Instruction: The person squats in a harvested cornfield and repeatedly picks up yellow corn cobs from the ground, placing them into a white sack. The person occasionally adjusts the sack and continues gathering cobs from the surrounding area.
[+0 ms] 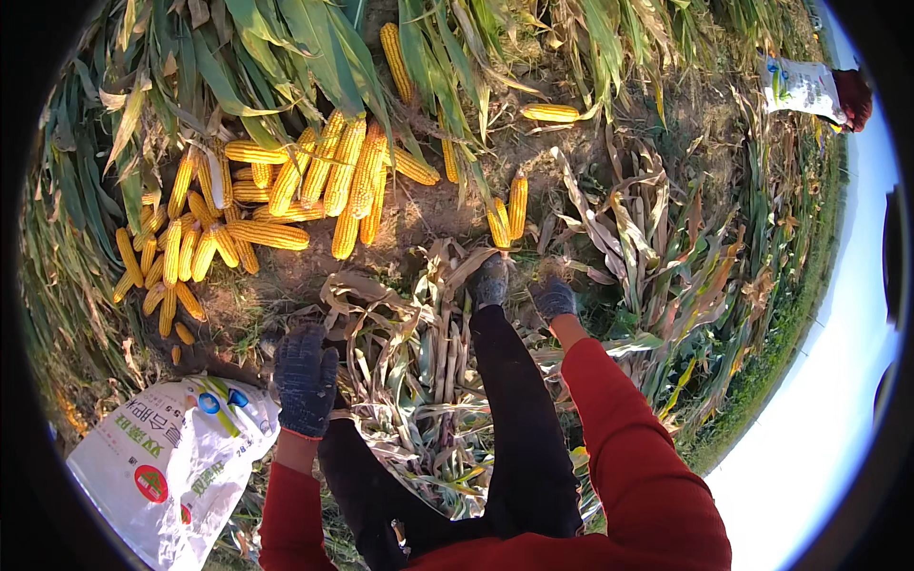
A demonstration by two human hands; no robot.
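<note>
My left hand (305, 382), in a dark knit glove, hangs beside a white printed woven sack (207, 471). Its thumb stands apart from the fingers, and nothing shows in it. My right hand (554, 298), also gloved, is low beside my right shoe (489, 282). Its fingers point away and are partly hidden, so I cannot tell whether they hold anything. Just beyond that shoe lie two husked corn cobs (518, 205). A large heap of yellow cobs (207, 243) lies on the soil at the left, and more cobs (350, 168) lean at its right end.
Cut corn stalks with green leaves (300, 57) lie along the far side. Dry husks and stalks (421, 357) cover the ground between my legs. A single cob (550, 113) lies farther off. At the upper right is another white sack (801, 89) beside something dark red.
</note>
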